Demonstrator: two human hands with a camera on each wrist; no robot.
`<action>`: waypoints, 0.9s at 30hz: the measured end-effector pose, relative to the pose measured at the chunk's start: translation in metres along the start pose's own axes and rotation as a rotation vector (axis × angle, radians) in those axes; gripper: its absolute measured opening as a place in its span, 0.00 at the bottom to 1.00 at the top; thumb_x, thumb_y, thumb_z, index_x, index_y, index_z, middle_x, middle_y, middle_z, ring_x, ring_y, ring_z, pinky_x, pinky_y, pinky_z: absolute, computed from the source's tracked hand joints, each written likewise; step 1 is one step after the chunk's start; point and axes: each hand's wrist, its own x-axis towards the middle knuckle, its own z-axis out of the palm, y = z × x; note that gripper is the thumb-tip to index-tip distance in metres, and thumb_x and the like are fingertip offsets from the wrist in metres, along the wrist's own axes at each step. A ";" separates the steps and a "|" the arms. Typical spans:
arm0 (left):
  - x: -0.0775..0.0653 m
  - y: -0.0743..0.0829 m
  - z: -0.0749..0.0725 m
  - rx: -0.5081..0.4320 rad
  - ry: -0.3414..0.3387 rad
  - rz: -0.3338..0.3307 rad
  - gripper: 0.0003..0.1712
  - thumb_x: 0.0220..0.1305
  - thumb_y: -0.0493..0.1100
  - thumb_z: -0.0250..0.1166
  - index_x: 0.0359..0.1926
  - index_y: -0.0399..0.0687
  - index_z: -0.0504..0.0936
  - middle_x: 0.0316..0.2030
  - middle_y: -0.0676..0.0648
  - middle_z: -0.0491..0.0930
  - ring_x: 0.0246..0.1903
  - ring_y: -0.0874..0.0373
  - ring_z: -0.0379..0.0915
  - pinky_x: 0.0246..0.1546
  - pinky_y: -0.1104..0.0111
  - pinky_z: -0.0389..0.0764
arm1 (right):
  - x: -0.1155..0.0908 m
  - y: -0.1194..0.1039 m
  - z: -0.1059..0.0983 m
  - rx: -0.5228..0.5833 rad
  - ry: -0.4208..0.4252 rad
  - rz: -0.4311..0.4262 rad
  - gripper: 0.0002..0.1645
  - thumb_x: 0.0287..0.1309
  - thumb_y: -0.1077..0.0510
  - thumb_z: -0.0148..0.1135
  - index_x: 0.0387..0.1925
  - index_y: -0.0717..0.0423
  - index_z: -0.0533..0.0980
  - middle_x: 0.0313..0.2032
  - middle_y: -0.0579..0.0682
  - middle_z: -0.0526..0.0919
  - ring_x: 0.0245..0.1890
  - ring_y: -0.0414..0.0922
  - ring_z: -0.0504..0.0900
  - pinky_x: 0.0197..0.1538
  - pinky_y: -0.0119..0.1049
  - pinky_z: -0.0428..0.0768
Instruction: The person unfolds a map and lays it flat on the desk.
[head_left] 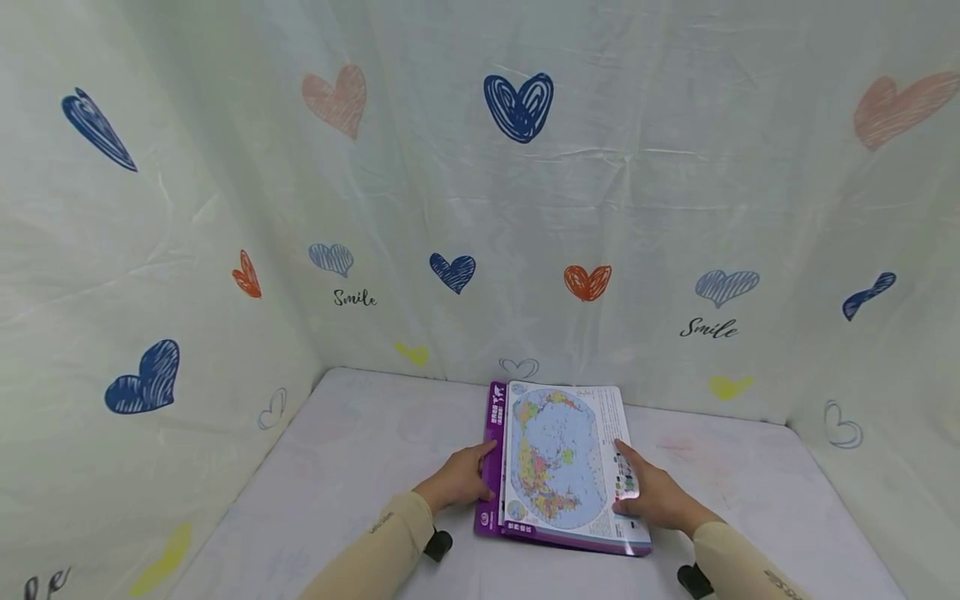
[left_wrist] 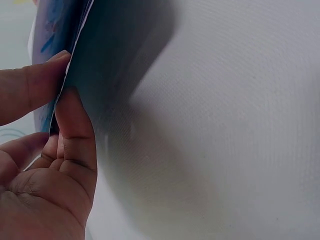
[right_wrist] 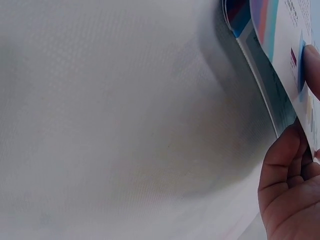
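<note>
A world map (head_left: pixel 562 433), printed in blue and bright colours with a purple strip along its left side, lies turned sideways between both hands. My left hand (head_left: pixel 459 479) pinches its purple left edge. In the left wrist view the thumb and fingers sit on opposite faces of the thin edge (left_wrist: pixel 75 45). On the other side, my right hand (head_left: pixel 660 493) grips the right edge, thumb on the printed face and fingers underneath. The right wrist view shows separate layers, with an upper sheet (right_wrist: pixel 282 55) standing apart from a lower one (right_wrist: pixel 260 65).
A white-covered table (head_left: pixel 360 467) lies under the map. Behind and at both sides hang pale curtains (head_left: pixel 637 200) printed with hearts and the word Smile. A dark wrist-worn device (head_left: pixel 438 546) sits by the left sleeve, another (head_left: pixel 694 581) by the right.
</note>
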 end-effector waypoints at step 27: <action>-0.009 -0.005 -0.009 0.014 0.004 0.005 0.49 0.46 0.29 0.76 0.71 0.32 0.65 0.59 0.31 0.74 0.57 0.40 0.73 0.60 0.49 0.72 | -0.002 0.010 -0.009 0.019 -0.029 0.056 0.69 0.41 0.51 0.81 0.78 0.58 0.48 0.66 0.74 0.64 0.49 0.56 0.75 0.63 0.67 0.63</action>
